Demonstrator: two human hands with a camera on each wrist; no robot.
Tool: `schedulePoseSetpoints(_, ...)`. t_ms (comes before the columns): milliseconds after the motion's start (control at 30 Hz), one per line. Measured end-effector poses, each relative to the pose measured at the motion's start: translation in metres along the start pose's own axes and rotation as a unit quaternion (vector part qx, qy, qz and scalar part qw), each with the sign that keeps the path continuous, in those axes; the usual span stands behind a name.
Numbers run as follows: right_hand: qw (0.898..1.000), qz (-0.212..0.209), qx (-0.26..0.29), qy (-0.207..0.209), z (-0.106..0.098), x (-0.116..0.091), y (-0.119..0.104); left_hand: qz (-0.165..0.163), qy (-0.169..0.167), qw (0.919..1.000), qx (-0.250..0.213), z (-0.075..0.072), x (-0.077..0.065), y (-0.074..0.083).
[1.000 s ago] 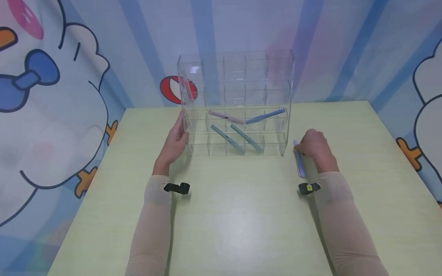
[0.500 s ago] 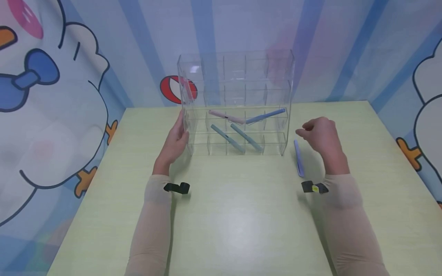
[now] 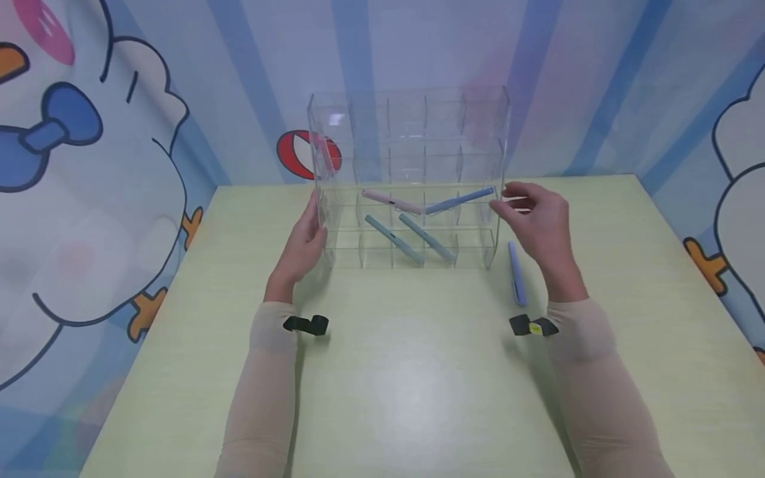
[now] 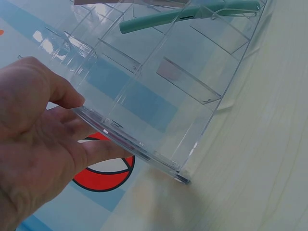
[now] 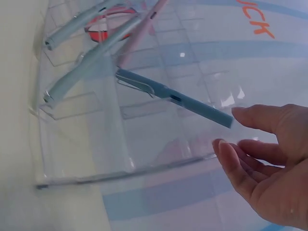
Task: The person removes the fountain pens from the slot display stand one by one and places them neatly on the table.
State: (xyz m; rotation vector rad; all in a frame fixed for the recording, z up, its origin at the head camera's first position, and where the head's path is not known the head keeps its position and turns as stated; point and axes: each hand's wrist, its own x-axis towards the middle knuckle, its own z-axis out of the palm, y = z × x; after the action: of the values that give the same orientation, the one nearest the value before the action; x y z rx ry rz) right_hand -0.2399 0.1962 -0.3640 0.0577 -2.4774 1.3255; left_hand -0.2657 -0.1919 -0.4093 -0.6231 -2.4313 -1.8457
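Note:
A clear acrylic rack (image 3: 412, 230) with many compartments stands on the table. My left hand (image 3: 299, 249) grips its left side wall, thumb inside and fingers outside, as the left wrist view shows. My right hand (image 3: 540, 229) is at the rack's right side, thumb and fingers parted, close to the upper end of a blue pen (image 3: 460, 200). In the right wrist view a small gap separates the thumb from that blue pen's tip. A pink pen (image 3: 391, 202) leans beside it. Two teal pens (image 3: 393, 239) slant in the row below. On the table lies a lavender pen (image 3: 517, 275).
The pale table (image 3: 394, 385) extends in front of the rack and to both sides. Behind it rises a blue striped wall (image 3: 406, 46) with cartoon figures. Black wrist cameras (image 3: 534, 325) sit on both sleeves.
My right hand has let go of the lavender pen on the table, lifted, and moved up and left to the blue pen's end. My left hand has stayed on the rack.

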Motion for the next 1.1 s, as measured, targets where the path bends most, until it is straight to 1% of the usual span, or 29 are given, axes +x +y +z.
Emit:
schedulePoseSetpoints(67,1.0,-0.001,0.022,0.005,0.007,0.003,0.001,-0.007,0.002,1.0,0.0,0.0,0.0,0.0)
schedulePoseSetpoints(200,0.999,0.014,0.047,0.001,0.018,0.006,0.003,-0.014,0.005,0.9999,0.003,0.001,-0.001,0.002)
schedulePoseSetpoints(533,0.995,0.053,0.087,-0.01,0.032,0.012,-0.003,0.005,0.001,1.0,0.007,0.0,0.0,0.004)
schedulePoseSetpoints(733,0.989,0.072,0.126,-0.032,0.039,0.018,-0.005,0.01,0.003,0.9999,0.004,0.0,-0.001,0.004)
schedulePoseSetpoints(867,0.982,0.081,0.165,-0.046,0.045,0.02,-0.003,0.012,0.003,0.9999,-0.001,0.0,0.0,0.004)
schedulePoseSetpoints(1000,0.975,0.09,0.197,-0.04,0.049,0.021,-0.001,0.012,0.002,0.9999,-0.003,0.0,0.0,0.003)
schedulePoseSetpoints(1100,0.975,0.089,0.203,-0.032,0.051,0.022,-0.001,0.011,0.003,0.9999,0.0,0.0,0.0,0.002)
